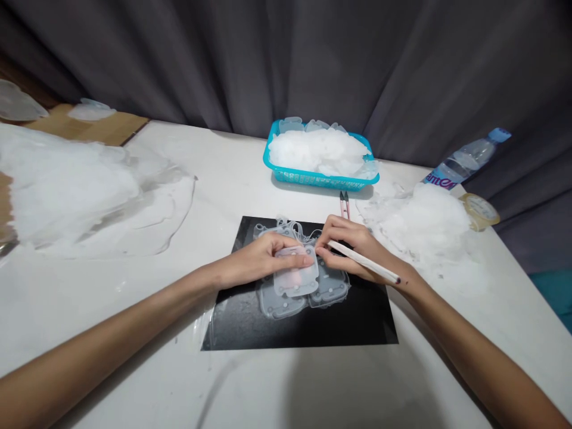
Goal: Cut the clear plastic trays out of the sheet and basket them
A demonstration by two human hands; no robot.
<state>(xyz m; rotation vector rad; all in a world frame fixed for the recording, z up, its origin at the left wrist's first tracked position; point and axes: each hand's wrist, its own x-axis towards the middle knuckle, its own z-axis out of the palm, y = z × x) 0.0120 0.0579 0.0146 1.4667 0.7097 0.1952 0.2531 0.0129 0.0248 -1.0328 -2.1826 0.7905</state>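
My left hand [279,256] is closed on a translucent, rounded-square plastic piece [295,283], with the thumb lying across its top. Fingers wrapped, my right hand [351,244] grips a slim white pencil-like stick [369,262]. One end of the stick points back over the wrist; its other end is hidden by the fingers, near the piece's upper right edge. More clear pieces [328,289] lie beneath, on a black mat [348,328]. Thin white cords or strips [295,227] loop just behind the hands.
A blue basket [322,179] heaped with white fluffy material stands at the back. Small scissors or snips [344,205] lie before it. White fluffy piles [75,190] sit left and right. At right are a water bottle [469,158] and a tape roll [480,211].
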